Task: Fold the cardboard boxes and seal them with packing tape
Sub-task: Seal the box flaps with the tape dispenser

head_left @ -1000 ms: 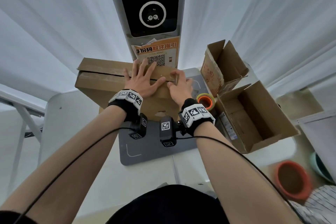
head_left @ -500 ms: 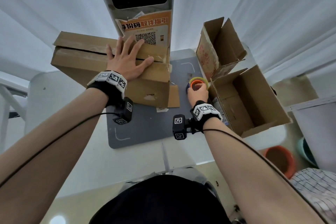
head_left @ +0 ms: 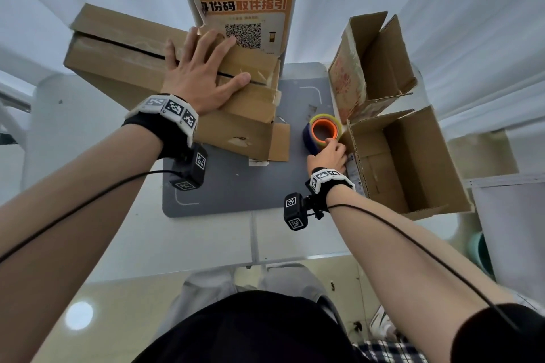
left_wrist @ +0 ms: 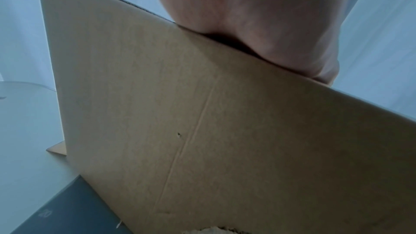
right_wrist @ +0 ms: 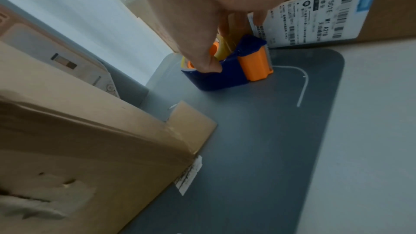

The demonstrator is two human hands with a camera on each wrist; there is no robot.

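Note:
A large brown cardboard box (head_left: 124,68) (left_wrist: 225,131) (right_wrist: 78,140) stands on the grey mat (head_left: 236,186) with its top flaps folded down. My left hand (head_left: 203,74) lies flat on those flaps, fingers spread, pressing them closed; only its heel (left_wrist: 258,24) shows in the left wrist view. To the right sits a blue and orange tape dispenser (head_left: 323,131) (right_wrist: 229,67) holding a yellowish tape roll. My right hand (head_left: 328,153) (right_wrist: 227,42) grips it, thumb on the blue body and fingers behind the roll.
Two open empty cardboard boxes stand at the right: one tilted at the back (head_left: 371,65), one nearer with a shipping label (head_left: 407,162) (right_wrist: 319,13). A grey kiosk post with an orange QR poster (head_left: 244,23) rises behind the mat. White curtains surround the white table (head_left: 206,239).
My right hand left the box flaps, moved right to the tape dispenser and took hold of it. My left hand stayed pressing the flaps. The head view tilted down.

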